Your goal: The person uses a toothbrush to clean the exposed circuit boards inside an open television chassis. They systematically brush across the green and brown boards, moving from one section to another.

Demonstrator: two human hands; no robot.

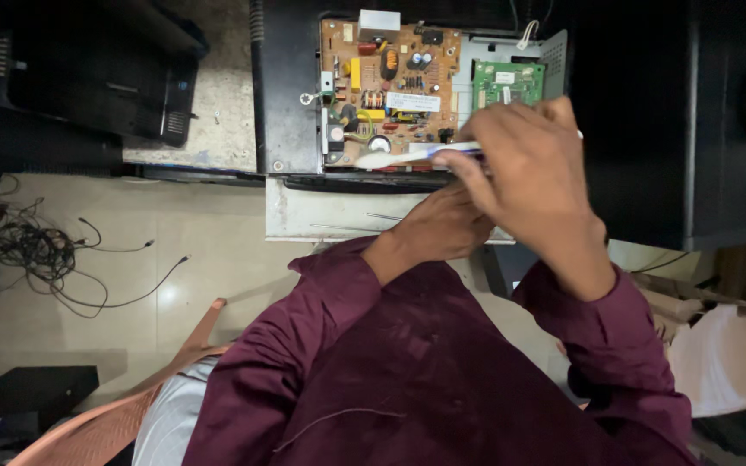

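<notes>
My right hand (528, 164) is closed around a white and blue toothbrush (390, 159), its bristle head lying at the lower edge of a brown circuit board (390, 86) crowded with small parts. The board sits in an opened black machine housing (287, 95), with a smaller green board (508, 84) to its right. My left hand (442, 226) is tucked just under the right hand at the front edge of the housing; its fingers are hidden. Both sleeves are maroon.
The machine rests on a pale worn ledge (321, 216). Another black machine (88, 78) stands at the top left. Loose black cables (41, 250) lie on the tiled floor. An orange chair (105, 427) is at the bottom left, a white bag (718, 362) at the right.
</notes>
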